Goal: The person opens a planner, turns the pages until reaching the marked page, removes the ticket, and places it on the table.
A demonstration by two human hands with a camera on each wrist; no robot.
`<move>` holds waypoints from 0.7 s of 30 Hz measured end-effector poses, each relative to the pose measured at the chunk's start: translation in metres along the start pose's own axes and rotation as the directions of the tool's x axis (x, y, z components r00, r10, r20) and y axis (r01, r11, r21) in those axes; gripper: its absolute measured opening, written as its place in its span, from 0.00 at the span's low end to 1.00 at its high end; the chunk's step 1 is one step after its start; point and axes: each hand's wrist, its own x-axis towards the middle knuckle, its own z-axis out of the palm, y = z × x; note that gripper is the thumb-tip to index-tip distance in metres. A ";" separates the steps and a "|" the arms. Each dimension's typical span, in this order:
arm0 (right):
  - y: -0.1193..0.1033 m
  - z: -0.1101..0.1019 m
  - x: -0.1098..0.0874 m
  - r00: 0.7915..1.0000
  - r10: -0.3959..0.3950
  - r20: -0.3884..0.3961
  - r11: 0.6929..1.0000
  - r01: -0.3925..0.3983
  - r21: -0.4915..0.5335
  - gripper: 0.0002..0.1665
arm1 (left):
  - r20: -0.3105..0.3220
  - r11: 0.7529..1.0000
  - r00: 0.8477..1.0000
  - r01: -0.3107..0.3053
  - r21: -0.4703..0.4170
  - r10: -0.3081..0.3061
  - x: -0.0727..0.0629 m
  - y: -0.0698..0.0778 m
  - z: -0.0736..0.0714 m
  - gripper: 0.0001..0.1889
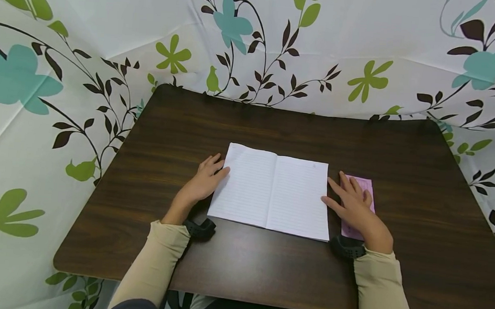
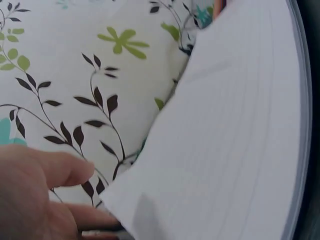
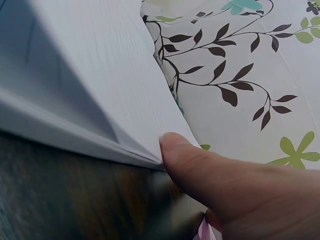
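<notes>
An open notebook point(image 1: 245, 188) with lined white pages lies on the dark wooden table, its fold running down the middle. At its left edge is my left hand point(image 1: 204, 179), fingers extended. In the left wrist view the left thumb point(image 2: 70, 169) stands apart from the page, and the other fingers reach near or beneath the page's edge. My right hand point(image 1: 353, 205) lies by the notebook's right edge, fingers spread and fairly straight. The right wrist view shows its thumb point(image 3: 175, 150) touching the page edges. Under the right hand is a pink booklet or pad point(image 1: 368, 188), partly hidden.
The brown table point(image 1: 189, 121) has rounded corners. A white cloth with leaf and flower prints point(image 1: 279, 70) hangs behind it and along both sides. Dark wrist devices point(image 1: 201, 230) sit at both wrists, close to the table top.
</notes>
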 end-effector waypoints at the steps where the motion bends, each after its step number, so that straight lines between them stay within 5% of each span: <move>1: 0.000 0.000 0.000 1.000 -0.001 -0.001 1.000 0.001 0.000 0.49 | 0.000 1.000 1.000 0.015 -0.025 -0.015 0.000 0.001 0.001 0.36; 9: -0.002 0.000 -0.002 1.000 0.007 -0.001 1.000 -0.007 -0.005 0.49 | -0.030 0.977 0.996 0.080 -0.198 -0.087 -0.001 0.009 0.001 0.34; 15: -0.002 0.001 -0.003 1.000 0.002 0.000 1.000 -0.002 -0.011 0.50 | -0.110 0.946 0.992 -0.091 -0.310 0.059 0.000 0.008 0.000 0.27; 21: -0.002 0.000 -0.002 1.000 0.001 0.007 1.000 -0.001 -0.016 0.50 | -0.166 0.931 0.970 -0.219 -0.293 0.177 0.000 0.010 0.000 0.23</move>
